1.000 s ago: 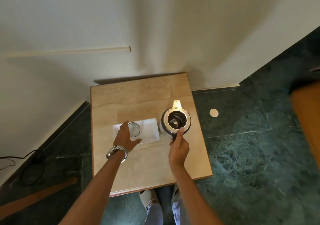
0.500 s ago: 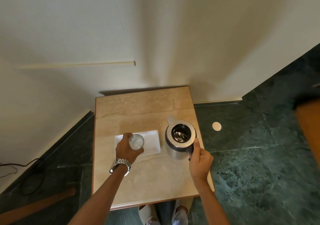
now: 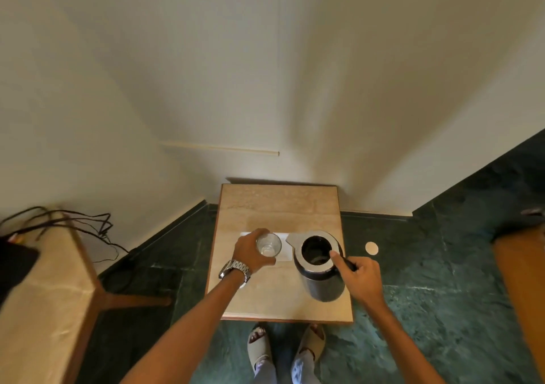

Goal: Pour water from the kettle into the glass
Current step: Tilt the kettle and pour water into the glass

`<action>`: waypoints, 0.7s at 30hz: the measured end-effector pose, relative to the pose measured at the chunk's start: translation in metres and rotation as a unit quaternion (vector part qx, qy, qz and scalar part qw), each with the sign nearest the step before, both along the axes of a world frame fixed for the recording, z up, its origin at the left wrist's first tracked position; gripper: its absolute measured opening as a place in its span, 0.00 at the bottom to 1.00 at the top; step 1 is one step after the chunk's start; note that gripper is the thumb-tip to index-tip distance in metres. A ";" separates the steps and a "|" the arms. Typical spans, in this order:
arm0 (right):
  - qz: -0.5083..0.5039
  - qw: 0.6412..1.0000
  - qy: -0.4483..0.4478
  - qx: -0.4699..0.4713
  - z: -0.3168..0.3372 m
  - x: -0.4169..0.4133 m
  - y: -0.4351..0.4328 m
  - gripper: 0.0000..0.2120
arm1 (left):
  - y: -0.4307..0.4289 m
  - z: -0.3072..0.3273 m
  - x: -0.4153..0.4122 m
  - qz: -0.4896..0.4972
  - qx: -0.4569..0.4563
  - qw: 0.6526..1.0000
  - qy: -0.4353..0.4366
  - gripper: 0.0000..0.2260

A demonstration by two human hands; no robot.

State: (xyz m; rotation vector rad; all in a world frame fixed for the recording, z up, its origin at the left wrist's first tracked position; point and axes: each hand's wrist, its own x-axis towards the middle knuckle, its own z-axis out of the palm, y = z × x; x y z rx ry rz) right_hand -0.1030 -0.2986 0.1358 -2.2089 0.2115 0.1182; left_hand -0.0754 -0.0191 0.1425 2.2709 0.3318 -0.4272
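A steel kettle [image 3: 320,283] with an open dark mouth and no lid is held above the small beige table [image 3: 277,209], its spout turned left toward the glass. My right hand [image 3: 358,277] grips its black handle, thumb on the rim. A clear glass [image 3: 268,245] is lifted off the white tray [image 3: 284,255], and my left hand [image 3: 250,251], with a metal watch at the wrist, is wrapped around it. Spout and glass rim are a short gap apart. No water shows in the glass.
The table stands in a corner against cream walls, on a dark green stone floor [image 3: 427,295]. A second table [image 3: 44,280] with black cables on it is at the left. A wooden edge [image 3: 522,280] is at the right. My sandalled feet [image 3: 286,345] are below the table.
The kettle has been raised off the table and swung so its spout faces left. The glass has been lifted from the tray. The camera view has shifted back and to the left.
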 end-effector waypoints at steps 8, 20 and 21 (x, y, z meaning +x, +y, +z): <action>0.064 0.997 0.026 -0.031 0.059 -0.012 0.018 0.32 | 0.007 0.068 -0.025 -0.014 -0.004 0.999 -0.031 0.35; 0.168 0.975 0.027 -0.144 0.085 -0.007 0.037 0.32 | 0.007 0.073 -0.060 -0.022 -0.012 0.999 -0.024 0.35; 0.176 0.972 0.026 -0.152 0.084 -0.007 0.037 0.34 | 0.007 0.073 -0.061 -0.023 -0.009 0.999 -0.024 0.35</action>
